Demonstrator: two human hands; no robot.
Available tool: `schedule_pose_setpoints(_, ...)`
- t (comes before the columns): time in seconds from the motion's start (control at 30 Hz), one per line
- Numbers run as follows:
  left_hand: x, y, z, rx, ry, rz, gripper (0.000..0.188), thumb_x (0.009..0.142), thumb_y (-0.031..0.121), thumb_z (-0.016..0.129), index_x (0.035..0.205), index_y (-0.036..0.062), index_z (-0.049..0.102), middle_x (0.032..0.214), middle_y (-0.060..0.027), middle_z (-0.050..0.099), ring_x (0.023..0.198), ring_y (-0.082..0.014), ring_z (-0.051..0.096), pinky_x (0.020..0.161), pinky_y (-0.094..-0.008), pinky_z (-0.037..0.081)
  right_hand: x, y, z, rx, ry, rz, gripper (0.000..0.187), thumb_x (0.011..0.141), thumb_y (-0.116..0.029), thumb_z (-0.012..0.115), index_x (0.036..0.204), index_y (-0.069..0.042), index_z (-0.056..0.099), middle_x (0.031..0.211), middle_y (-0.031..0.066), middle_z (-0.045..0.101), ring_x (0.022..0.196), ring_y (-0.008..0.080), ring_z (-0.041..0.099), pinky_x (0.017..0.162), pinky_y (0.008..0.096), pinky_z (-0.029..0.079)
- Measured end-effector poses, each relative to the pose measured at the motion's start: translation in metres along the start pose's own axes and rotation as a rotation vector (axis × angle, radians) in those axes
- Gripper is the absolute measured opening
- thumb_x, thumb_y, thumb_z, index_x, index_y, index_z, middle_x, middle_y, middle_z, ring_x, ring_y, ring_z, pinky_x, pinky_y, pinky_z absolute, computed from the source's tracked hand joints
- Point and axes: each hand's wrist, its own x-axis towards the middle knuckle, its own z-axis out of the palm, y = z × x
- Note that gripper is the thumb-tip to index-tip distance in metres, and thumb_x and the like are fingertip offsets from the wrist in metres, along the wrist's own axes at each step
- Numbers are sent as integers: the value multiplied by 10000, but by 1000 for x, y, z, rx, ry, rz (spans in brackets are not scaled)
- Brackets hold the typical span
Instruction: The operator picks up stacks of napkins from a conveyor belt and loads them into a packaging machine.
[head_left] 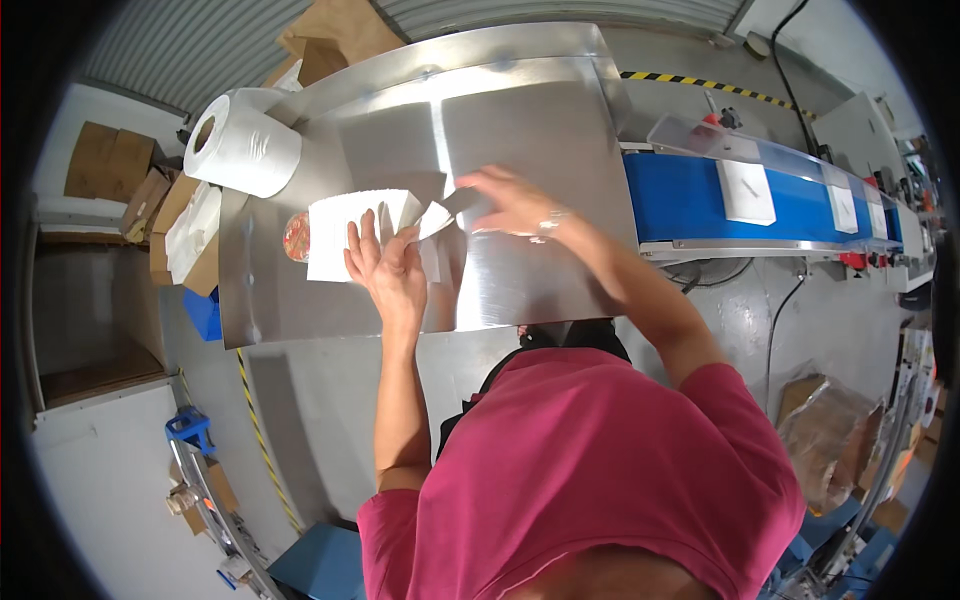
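Observation:
A stack of white paper sheets or flat bags point(335, 250) lies on the shiny metal table point(540, 270); which of the two, I cannot tell. My left hand point(392, 275) lies on it with fingers spread. At the stack's right side, a white corner point(434, 219) sticks up and fans out. My right hand point(515, 205) hovers over the metal just right of that corner, slightly blurred, its fingers apart and nothing visible in them. A round red patterned thing point(297, 238) shows at the stack's left edge, partly covered by it.
A big white roll point(250, 145) stands at the table's far left, near an open carton point(180, 225) with white material. On the right, a blue conveyor belt point(680, 195) carries several flat white pieces point(746, 190) beneath a clear guard. The table has a raised back rim point(480, 45).

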Motion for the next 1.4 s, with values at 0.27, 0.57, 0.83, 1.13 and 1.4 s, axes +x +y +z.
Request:
schedule_pose_setpoints(0.27,7,-11,-5,-26,-17,-17,488,800,204,689,1249,72,550,1379,-223,399,1295,-443,319,1046,-522,285,-1,22,4,302,-32,258,555,861,-436,620,1194,-12,490,1021,147,601,937,229,571,851,311,443)
schedule_pose_setpoints(0.57,8,-14,-5,-37,40,-35,351,790,15,637,1133,92,633,1286,-206,499,1228,-399,416,1012,-486,349,-146,115,-129,-198,646,766,415,823,-397,648,968,-12,597,900,182,630,825,307,599,740,401,466)
schedule_pose_setpoints(0.83,6,-10,1,-68,54,-101,310,746,-4,654,1027,123,682,1352,-182,439,1321,-390,314,1093,-529,174,-85,64,-93,-473,574,143,459,725,-247,757,1098,-51,576,1077,153,598,983,332,567,859,401,453)
schedule_pose_setpoints(1.13,10,-5,-8,-70,-41,-107,281,751,135,721,1030,146,689,1396,-212,375,1369,-392,224,1103,-536,138,48,5,37,-16,6,-169,454,801,-275,708,1177,-90,533,1296,106,473,1172,258,482,905,360,459)
schedule_pose_setpoints(1.4,9,-24,-9,-28,78,-79,435,784,69,665,1209,112,584,1341,-203,443,1284,-403,349,1020,-504,312,-60,67,-39,213,446,406,405,885,-389,606,978,-1,543,869,129,596,816,199,562,752,338,459)
